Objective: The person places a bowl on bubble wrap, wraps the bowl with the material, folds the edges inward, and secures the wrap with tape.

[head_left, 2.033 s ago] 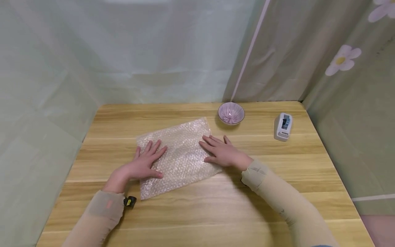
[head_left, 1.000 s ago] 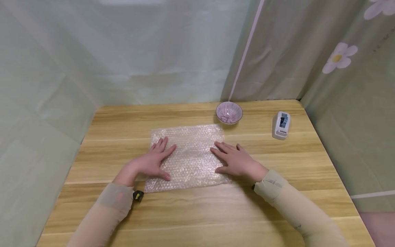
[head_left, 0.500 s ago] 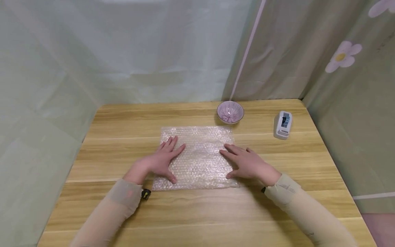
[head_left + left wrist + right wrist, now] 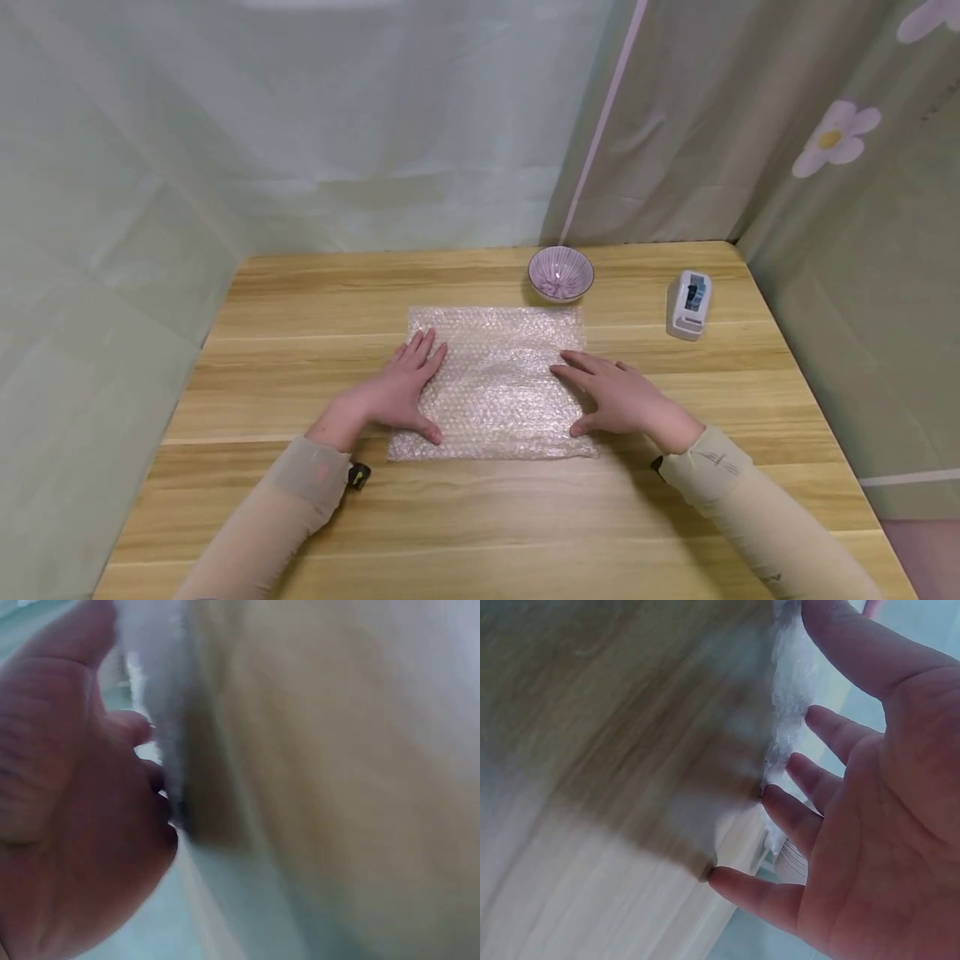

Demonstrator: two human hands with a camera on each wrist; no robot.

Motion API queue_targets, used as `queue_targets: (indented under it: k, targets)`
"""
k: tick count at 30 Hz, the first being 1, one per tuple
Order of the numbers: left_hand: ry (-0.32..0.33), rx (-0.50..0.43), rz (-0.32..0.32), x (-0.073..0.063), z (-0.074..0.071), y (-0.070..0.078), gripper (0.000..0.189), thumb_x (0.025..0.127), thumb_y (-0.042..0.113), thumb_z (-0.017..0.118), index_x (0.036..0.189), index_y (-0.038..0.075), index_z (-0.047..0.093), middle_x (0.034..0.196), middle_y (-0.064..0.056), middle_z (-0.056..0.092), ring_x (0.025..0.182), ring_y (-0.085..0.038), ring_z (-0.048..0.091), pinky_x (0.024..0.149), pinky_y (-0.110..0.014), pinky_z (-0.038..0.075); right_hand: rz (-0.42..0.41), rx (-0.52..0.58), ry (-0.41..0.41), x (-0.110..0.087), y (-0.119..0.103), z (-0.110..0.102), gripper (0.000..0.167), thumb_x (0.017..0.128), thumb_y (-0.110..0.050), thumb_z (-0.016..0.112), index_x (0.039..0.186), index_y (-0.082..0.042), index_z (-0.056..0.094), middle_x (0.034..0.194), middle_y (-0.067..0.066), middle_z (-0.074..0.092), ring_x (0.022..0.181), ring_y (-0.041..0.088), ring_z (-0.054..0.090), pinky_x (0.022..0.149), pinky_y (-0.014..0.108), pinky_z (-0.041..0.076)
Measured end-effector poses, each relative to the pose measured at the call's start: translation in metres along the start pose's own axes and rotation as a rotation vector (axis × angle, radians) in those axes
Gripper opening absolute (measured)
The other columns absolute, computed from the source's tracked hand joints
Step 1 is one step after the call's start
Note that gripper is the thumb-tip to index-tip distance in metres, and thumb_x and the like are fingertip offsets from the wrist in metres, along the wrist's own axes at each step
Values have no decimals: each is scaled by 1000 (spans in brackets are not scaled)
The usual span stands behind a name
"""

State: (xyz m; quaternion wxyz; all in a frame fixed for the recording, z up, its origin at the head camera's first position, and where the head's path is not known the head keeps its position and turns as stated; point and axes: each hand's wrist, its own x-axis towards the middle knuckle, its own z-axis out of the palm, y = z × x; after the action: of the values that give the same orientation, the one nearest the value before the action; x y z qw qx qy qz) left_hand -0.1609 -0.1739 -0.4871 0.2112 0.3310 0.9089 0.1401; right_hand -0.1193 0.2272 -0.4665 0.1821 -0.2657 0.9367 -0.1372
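Note:
A sheet of clear bubble wrap lies flat on the wooden table, its long edges nearly level with the table's back edge. Over its left side my left hand rests with fingers spread, the thumb near the sheet's front edge. My right hand touches the right side with spread fingertips. The right wrist view shows this hand's fingers straight, their tips down at the sheet and the wood. In the left wrist view my left hand meets the edge of the bubble wrap, its fingertips partly hidden.
A purple striped bowl stands behind the sheet near the back edge of the table. Farther right is a white tape dispenser. Curtains hang behind the table and on both sides.
Under both hands the bubble wrap has slid to the right and turned from slanted to square with the table. Both hands have moved right with it. Bowl and tape dispenser stay put.

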Motion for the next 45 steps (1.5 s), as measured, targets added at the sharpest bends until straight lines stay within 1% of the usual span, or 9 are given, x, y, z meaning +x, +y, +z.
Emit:
queue_targets:
  k: [5,9,14,19,26,33,38,43,45]
  targets:
    - [-29,37,16,1,-5,6,156,65,77,87,169,-2,2,174,-25,-16,161,-44,-13,130,-58,-2,-6,15,9,0,2,-2,105,80,-48,91,167,-17,40,175,15,27,157,42,31,117,78,29]
    - [-38,39,35,8,-8,10,149,72,78,82,169,-1,0,176,-19,-14,162,-39,-13,131,-54,0,-11,22,18,0,3,-4,105,78,-47,92,166,-16,42,174,16,28,156,44,33,117,78,29]
    - [-37,47,35,18,-10,13,144,76,75,81,169,-3,4,176,-23,-11,162,-43,-7,131,-54,5,-9,26,20,-1,4,-5,105,78,-48,92,165,-16,44,174,17,29,155,46,33,117,78,29]
    - [-59,72,24,20,-13,18,148,71,75,85,168,-4,5,174,-26,-10,161,-45,-6,131,-55,5,4,28,15,-2,3,-5,106,77,-47,93,165,-17,43,174,16,28,153,49,34,117,76,31]
    - [-80,55,3,20,-14,22,155,65,71,91,168,-5,3,173,-26,-13,161,-45,-9,130,-55,0,2,27,3,0,4,-8,105,77,-47,93,165,-18,44,173,17,30,151,50,37,115,76,35]
    - [-81,51,-13,22,-13,22,156,64,69,92,168,-4,2,174,-24,-14,161,-43,-11,130,-54,-1,-47,42,29,2,9,-12,79,94,-43,82,159,-12,52,168,20,40,151,50,38,119,70,34]
    - [-72,64,-10,22,-13,22,157,63,71,92,168,-4,2,174,-24,-13,161,-43,-10,131,-55,0,-41,108,34,6,10,-18,66,101,-39,74,156,-9,55,165,21,43,151,49,38,121,70,31]
    - [-73,73,-10,21,-13,24,157,63,72,91,168,-5,2,175,-24,-12,162,-43,-9,131,-55,1,-24,158,66,13,13,-23,55,104,-32,71,151,-5,60,156,22,53,145,47,48,120,66,36]
    - [-76,74,-14,20,-14,25,156,64,71,91,168,-5,3,175,-24,-12,162,-43,-9,131,-55,1,-11,179,100,18,16,-24,52,105,-31,69,149,-4,61,150,23,59,137,45,55,116,64,42]
